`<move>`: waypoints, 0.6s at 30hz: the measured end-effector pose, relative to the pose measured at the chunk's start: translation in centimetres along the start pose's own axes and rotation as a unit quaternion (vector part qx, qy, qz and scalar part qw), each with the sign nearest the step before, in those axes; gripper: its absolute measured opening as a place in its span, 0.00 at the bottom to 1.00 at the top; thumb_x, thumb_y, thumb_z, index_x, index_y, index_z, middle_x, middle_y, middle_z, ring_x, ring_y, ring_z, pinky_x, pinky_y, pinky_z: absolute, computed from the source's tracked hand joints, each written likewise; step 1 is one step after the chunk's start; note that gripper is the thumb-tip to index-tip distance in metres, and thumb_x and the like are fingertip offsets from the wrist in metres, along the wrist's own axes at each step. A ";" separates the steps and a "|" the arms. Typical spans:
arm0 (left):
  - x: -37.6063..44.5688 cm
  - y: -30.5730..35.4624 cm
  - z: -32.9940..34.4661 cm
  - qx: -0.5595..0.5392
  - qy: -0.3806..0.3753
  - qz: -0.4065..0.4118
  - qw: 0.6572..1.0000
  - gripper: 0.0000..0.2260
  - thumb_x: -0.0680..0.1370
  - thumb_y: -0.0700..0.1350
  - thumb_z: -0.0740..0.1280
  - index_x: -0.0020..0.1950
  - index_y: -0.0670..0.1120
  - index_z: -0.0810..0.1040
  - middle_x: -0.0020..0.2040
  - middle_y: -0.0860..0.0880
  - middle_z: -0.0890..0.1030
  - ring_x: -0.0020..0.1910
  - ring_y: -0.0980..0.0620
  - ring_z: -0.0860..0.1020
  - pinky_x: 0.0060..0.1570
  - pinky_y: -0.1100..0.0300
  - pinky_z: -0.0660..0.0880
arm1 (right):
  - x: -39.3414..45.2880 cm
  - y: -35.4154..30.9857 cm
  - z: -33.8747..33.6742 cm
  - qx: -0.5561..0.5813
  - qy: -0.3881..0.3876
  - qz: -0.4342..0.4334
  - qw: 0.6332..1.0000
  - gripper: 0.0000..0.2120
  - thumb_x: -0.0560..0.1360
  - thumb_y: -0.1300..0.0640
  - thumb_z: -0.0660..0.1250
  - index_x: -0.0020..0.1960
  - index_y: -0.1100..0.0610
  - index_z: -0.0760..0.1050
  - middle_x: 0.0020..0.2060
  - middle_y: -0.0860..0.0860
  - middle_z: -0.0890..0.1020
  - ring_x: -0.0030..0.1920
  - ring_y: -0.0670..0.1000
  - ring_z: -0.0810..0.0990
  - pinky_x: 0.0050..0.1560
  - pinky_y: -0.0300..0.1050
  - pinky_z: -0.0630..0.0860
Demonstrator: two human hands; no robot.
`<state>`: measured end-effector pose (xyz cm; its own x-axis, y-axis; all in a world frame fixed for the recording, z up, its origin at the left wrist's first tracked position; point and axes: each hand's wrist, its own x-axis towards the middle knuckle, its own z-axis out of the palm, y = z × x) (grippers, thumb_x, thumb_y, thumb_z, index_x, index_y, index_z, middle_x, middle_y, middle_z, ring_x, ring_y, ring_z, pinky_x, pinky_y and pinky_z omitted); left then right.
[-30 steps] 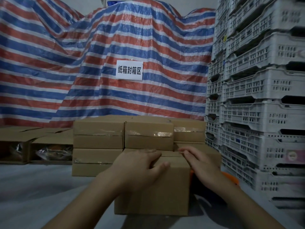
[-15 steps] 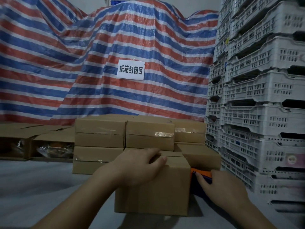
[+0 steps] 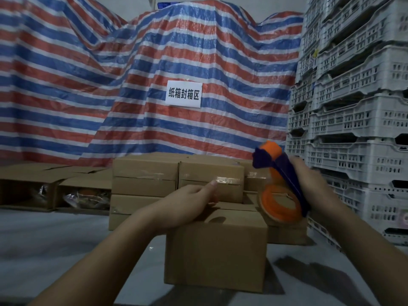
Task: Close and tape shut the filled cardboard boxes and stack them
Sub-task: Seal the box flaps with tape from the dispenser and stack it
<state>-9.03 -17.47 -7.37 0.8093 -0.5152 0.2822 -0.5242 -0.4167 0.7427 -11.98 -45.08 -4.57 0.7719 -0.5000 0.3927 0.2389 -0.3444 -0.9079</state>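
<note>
The closed cardboard box (image 3: pixel 215 250) sits on the floor (image 3: pixel 55 250) before the stack of taped boxes (image 3: pixel 176 180). Right hand (image 3: pixel 313 186) grips the tape dispenser (image 3: pixel 280 184); left hand (image 3: pixel 187 206) presses the flaps, fingers relaxed. Keep flaps flush; start tape on the far end.

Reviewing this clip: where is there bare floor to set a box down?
Bare grey floor left of the near box, before the open boxes. Crowded behind: the taped stack. Crates wall the right side.
</note>
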 end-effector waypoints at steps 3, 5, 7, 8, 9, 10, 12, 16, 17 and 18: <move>0.1 -0.3 -0.4 -0.034 0.021 0.000 0.999 0.26 0.80 0.67 0.49 0.56 0.55 0.81 0.50 0.60 0.83 0.50 0.66 0.79 0.48 0.68 0.69 | 0.0 -2.2 2.3 0.077 -0.084 -0.022 0.993 0.24 0.78 0.36 0.63 0.34 0.50 0.82 0.31 0.52 0.81 0.32 0.54 0.80 0.41 0.48 0.76; 0.2 -0.4 -0.5 -0.053 0.029 -0.002 0.998 0.26 0.81 0.66 0.49 0.56 0.54 0.81 0.52 0.58 0.83 0.52 0.64 0.79 0.51 0.66 0.70 | 0.0 -3.5 3.7 0.099 -0.117 -0.017 0.988 0.21 0.78 0.37 0.64 0.43 0.54 0.82 0.37 0.57 0.81 0.39 0.58 0.80 0.48 0.53 0.76; 0.3 -0.3 -0.5 -0.074 0.036 -0.010 0.997 0.27 0.81 0.66 0.48 0.55 0.53 0.82 0.53 0.56 0.84 0.54 0.60 0.80 0.56 0.61 0.72 | 0.2 -4.4 4.8 0.125 -0.167 0.006 0.978 0.20 0.78 0.38 0.64 0.48 0.55 0.80 0.38 0.56 0.80 0.38 0.57 0.79 0.49 0.53 0.76; 0.5 -0.2 -0.5 -0.095 0.046 -0.018 0.994 0.29 0.81 0.65 0.47 0.54 0.51 0.82 0.52 0.55 0.84 0.54 0.58 0.80 0.58 0.59 0.72 | 0.2 -4.6 5.3 0.127 -0.193 0.020 0.973 0.20 0.79 0.39 0.64 0.48 0.56 0.79 0.36 0.55 0.81 0.35 0.55 0.80 0.46 0.50 0.77; 0.6 0.0 -0.3 -0.130 0.059 -0.031 0.989 0.30 0.81 0.65 0.47 0.53 0.50 0.83 0.50 0.54 0.85 0.54 0.56 0.81 0.59 0.57 0.72 | 0.1 -4.8 5.6 0.116 -0.215 0.033 0.969 0.21 0.79 0.39 0.64 0.50 0.57 0.80 0.35 0.53 0.82 0.33 0.52 0.81 0.42 0.47 0.79; 0.7 0.1 -0.4 -0.174 0.073 -0.047 0.981 0.31 0.81 0.66 0.47 0.52 0.48 0.84 0.48 0.52 0.86 0.53 0.55 0.82 0.59 0.55 0.73 | 0.1 -4.8 6.1 0.093 -0.236 0.037 0.967 0.22 0.79 0.38 0.64 0.52 0.58 0.80 0.34 0.53 0.83 0.32 0.51 0.82 0.38 0.44 0.80; 0.7 0.4 -0.6 -0.267 0.093 -0.084 0.955 0.34 0.81 0.66 0.46 0.52 0.44 0.84 0.46 0.49 0.86 0.51 0.52 0.83 0.59 0.53 0.74 | -0.2 -4.9 6.7 0.055 -0.261 0.029 0.963 0.23 0.79 0.39 0.64 0.56 0.58 0.80 0.35 0.53 0.85 0.32 0.50 0.83 0.35 0.41 0.80; 0.4 0.1 -1.7 -0.362 0.085 -0.097 0.923 0.36 0.80 0.68 0.47 0.53 0.40 0.83 0.49 0.44 0.86 0.49 0.49 0.85 0.70 0.48 0.65 | -0.3 -5.6 7.4 0.025 -0.264 0.027 0.964 0.22 0.79 0.39 0.65 0.57 0.58 0.81 0.38 0.54 0.85 0.34 0.52 0.83 0.43 0.45 0.79; 0.4 0.0 -1.9 -0.377 0.082 -0.098 0.918 0.35 0.81 0.67 0.49 0.54 0.40 0.83 0.49 0.43 0.86 0.48 0.50 0.85 0.72 0.48 0.62 | -0.3 -5.8 7.5 0.021 -0.266 0.032 0.963 0.23 0.79 0.39 0.65 0.57 0.58 0.81 0.38 0.54 0.85 0.34 0.52 0.82 0.44 0.46 0.79; 0.4 0.0 -2.0 -0.391 0.083 -0.099 0.911 0.34 0.81 0.66 0.50 0.54 0.40 0.82 0.49 0.43 0.86 0.48 0.50 0.85 0.73 0.47 0.60 | -0.3 -5.9 7.7 0.014 -0.268 0.032 0.963 0.23 0.79 0.39 0.65 0.57 0.58 0.81 0.38 0.54 0.85 0.34 0.52 0.82 0.43 0.46 0.78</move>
<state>-8.18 -16.15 -6.09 0.9306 -0.3402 0.1352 -0.0669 0.2050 0.9765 -9.09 -36.82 -0.46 0.9770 -0.0355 0.2103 0.1902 -0.3008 -0.9345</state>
